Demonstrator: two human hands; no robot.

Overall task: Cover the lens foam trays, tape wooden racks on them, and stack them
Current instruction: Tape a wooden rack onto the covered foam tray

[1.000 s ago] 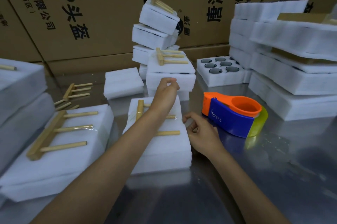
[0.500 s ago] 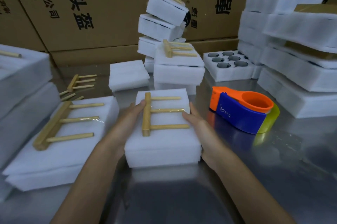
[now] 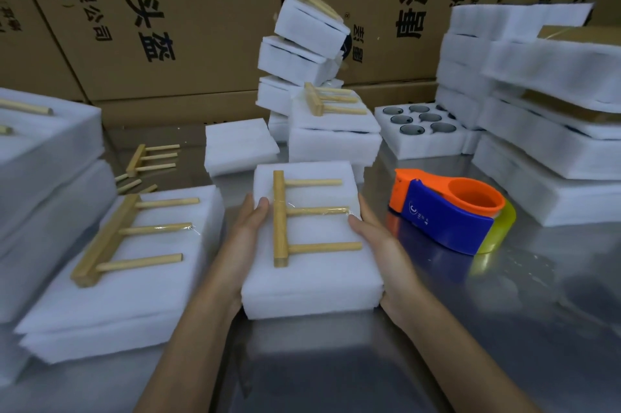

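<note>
Evidently taping is done: left hand (image 3: 250,227) and right hand (image 3: 376,237) clasp the covered foam tray (image 3: 312,281) by its sides, wooden rack (image 3: 282,217) attached, ready for stacking.

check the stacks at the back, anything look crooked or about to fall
Yes. The tall stack of covered foam trays against the cardboard boxes leans: its top two trays sit tilted and skewed, overhanging those below. The stack in front of it sits level.
</note>
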